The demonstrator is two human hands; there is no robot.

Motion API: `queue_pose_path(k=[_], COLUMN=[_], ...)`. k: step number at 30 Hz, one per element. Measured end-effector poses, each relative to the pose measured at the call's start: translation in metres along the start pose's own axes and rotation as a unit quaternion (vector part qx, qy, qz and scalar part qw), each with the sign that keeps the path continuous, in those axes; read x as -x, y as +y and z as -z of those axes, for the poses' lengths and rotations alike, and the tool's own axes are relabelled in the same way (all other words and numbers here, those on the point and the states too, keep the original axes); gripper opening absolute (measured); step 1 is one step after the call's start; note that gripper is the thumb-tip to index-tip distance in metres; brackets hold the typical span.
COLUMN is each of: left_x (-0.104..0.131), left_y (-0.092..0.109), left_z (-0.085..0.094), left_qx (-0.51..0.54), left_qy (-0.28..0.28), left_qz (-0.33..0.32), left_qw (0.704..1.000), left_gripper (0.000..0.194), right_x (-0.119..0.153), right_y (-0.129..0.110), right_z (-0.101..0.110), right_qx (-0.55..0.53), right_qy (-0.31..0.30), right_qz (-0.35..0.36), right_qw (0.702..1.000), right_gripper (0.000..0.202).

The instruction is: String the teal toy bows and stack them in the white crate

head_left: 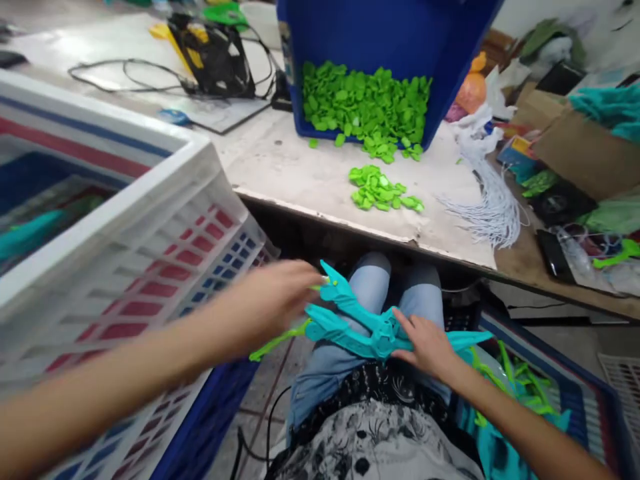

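A turquoise plastic toy part (pixel 385 337) with long pointed limbs lies across my lap. My right hand (pixel 430 343) is closed on its middle, thumb on top. My left hand (pixel 280 293), smeared by motion, is closed at the tip of the upper limb; a bit of a lime-green plastic piece shows by its fingertips, the rest hidden under the hand. Another long green piece (pixel 280 340) sticks out from the lower limb's end. Beyond my knees, small green plastic pieces (pixel 377 188) lie in a loose pile on the table.
A tipped blue bin (pixel 370 33) spills green pieces onto the table (pixel 280 167). At left stands a white plastic crate (pixel 200 167); another crate (pixel 585 393) at lower right holds turquoise and green parts. White cords (pixel 493 207) hang together at the table's right. A black fan (pixel 215 60) stands behind.
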State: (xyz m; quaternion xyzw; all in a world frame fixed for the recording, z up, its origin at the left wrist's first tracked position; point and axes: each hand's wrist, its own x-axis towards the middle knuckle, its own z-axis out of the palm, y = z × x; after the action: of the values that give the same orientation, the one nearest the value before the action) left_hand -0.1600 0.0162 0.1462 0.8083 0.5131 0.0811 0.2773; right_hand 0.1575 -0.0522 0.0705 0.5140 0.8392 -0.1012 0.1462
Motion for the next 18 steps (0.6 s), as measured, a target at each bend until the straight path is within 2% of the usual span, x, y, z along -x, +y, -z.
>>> queue_pose_path(k=[2,4,6,8,10,14,16,18], left_x=[-0.038,-0.072,-0.095,-0.108,-0.118,-0.146,-0.164,-0.178], left_y=[0.044,0.074,0.087,0.087,0.082,0.079,0.081,0.083], left_z=[-0.04,-0.09,-0.134,-0.161,-0.17,-0.162,-0.159,-0.16], left_qx=[-0.026,-0.025,0.013,0.04,0.041,0.021,0.011,0.005], left_qy=[-0.111,-0.214,-0.26,-0.258,-0.24,-0.169,-0.144,-0.144], left_qz=[-0.062,-0.068,-0.026,0.008,0.017,0.038,0.047,0.047], left_qw=[0.991,0.974,0.965,0.965,0.97,0.985,0.988,0.988], left_gripper=[0.039,0.057,0.061,0.053,0.046,0.046,0.047,0.047], right_x=[0.015,0.026,0.031,0.032,0.031,0.028,0.02,0.002], right_y=[-0.001,-0.004,-0.006,-0.006,-0.004,0.003,0.013,0.032], right_z=[-0.018,-0.035,-0.048,-0.055,-0.059,-0.06,-0.048,-0.023], right_qx=[0.015,0.013,-0.006,-0.028,-0.043,-0.063,-0.074,-0.083], right_qy=[0.08,0.144,0.189,0.213,0.218,0.192,0.163,0.17], right_qz=[0.015,0.023,0.02,0.012,0.01,0.015,0.033,0.041], right_qw=[0.997,0.989,0.982,0.977,0.975,0.979,0.983,0.981], right_gripper=[0.063,0.054,0.05,0.045,0.041,0.039,0.028,0.019])
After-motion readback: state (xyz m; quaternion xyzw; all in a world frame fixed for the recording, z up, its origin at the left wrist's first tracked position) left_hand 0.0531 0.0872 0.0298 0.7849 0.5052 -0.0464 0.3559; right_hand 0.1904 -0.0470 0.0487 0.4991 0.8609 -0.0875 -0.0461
